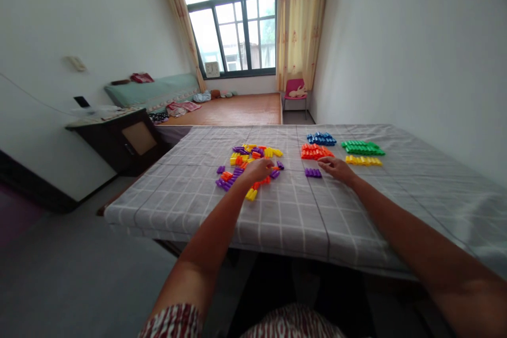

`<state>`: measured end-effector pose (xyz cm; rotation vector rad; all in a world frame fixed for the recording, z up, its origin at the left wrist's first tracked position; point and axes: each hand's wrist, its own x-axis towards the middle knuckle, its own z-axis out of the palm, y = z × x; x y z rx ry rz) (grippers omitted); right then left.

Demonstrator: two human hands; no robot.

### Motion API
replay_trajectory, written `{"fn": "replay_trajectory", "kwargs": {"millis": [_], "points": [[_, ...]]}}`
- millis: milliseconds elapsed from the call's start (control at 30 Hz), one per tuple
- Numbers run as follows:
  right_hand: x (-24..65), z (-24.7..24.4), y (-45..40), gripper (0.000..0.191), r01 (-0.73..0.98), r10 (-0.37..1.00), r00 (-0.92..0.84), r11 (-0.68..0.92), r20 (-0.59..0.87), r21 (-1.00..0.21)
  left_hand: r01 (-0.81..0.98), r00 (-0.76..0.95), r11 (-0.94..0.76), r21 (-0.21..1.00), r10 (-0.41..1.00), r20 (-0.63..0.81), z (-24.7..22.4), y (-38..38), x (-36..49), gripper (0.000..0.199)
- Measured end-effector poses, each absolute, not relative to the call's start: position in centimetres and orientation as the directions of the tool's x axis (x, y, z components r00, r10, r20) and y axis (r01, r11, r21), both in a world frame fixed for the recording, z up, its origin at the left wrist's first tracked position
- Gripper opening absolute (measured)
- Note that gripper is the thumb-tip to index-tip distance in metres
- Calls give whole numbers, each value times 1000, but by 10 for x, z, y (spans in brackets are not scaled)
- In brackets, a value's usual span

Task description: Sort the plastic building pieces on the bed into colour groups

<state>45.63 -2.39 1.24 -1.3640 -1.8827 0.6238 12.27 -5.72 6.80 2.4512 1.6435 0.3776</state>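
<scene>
Patterned red-and-white clothing (pixel 293 322) lies nearest the head camera, two bare forearms reaching past it over a table (pixel 285 222). A grey cloth with white checks covers the surface and drops over the near edge. Toward the far left corner lies a loose mixed pile (pixel 240 171) of small purple, orange and yellow pieces; the left hand (pixel 259 169) is over it, fingers curled downward, and whether they pinch a piece cannot be told. Toward the far right corner, the pieces are grouped by colour: a blue group (pixel 320 139) nearest the far edge, an orange group (pixel 315 151) just before it, a purple row (pixel 313 172) closer to the near edge, and, farther right, a green group (pixel 362 147) with a yellow row (pixel 364 160) just in front. The right hand (pixel 336 166) is by the purple row, fingers bent and close together, their grip unclear. Beyond the far edge are a brown-matted bed (pixel 245 108), a window (pixel 247 26) between yellowish curtains (pixel 303 21), and a pink chair (pixel 295 85). Past the left edge stands a dark cabinet (pixel 114 142).
</scene>
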Motion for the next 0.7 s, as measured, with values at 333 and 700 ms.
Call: {"fn": "replay_trajectory", "kwargs": {"millis": [333,700], "points": [[285,28,-46,31,498,692,-638,706,338,-503,918,215,-241,316,970,116,33,-94,60,35],[267,27,-63,41,644,730,-647,678,220,-355,928,246,-279,247,957,157,40,-87,70,32]]}}
